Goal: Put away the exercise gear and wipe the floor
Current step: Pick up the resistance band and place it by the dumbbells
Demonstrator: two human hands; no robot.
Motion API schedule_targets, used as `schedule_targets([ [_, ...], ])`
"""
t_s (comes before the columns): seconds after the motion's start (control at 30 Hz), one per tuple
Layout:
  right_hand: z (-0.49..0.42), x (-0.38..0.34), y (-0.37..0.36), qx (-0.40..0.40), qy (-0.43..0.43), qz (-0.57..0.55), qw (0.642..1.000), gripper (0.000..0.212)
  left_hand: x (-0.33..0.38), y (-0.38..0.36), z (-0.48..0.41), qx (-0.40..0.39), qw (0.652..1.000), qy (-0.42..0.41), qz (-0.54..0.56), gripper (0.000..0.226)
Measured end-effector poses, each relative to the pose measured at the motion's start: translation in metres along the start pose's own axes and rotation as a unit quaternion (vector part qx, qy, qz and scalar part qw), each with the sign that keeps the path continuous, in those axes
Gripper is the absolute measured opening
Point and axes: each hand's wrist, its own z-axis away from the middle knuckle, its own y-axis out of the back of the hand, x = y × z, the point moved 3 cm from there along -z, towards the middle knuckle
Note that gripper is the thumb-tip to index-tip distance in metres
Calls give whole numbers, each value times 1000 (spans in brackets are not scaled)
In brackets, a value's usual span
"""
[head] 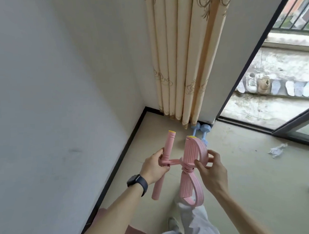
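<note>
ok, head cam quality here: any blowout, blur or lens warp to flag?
Head view: soft even daylight indoors, no hard shadows or glare; the balcony is brighter but keeps detail. Head view: wide-angle warp tilts and bows the door frame and skirting. Head view: generally soft; the pink pull band is clearest, the blue dumbbells mushy.

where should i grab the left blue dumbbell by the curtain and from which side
Take the left blue dumbbell by its thin bar between the heads, from straight above: it lies flat on the floor, far head beside the curtain hem. Both the left hand and right hand hold the pink pull band now.
</note>
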Motion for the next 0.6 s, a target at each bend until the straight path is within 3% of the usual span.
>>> schedule_targets([
  [0.4,-178,-5,-91,-22,-144,-52,988,44,-29,13,-198,-72,991,63,-96,72],
  [0.6,-244,26,-168,-16,-241,-94,966,43,-74,5,-295,-93,984,92,-121,74],
])
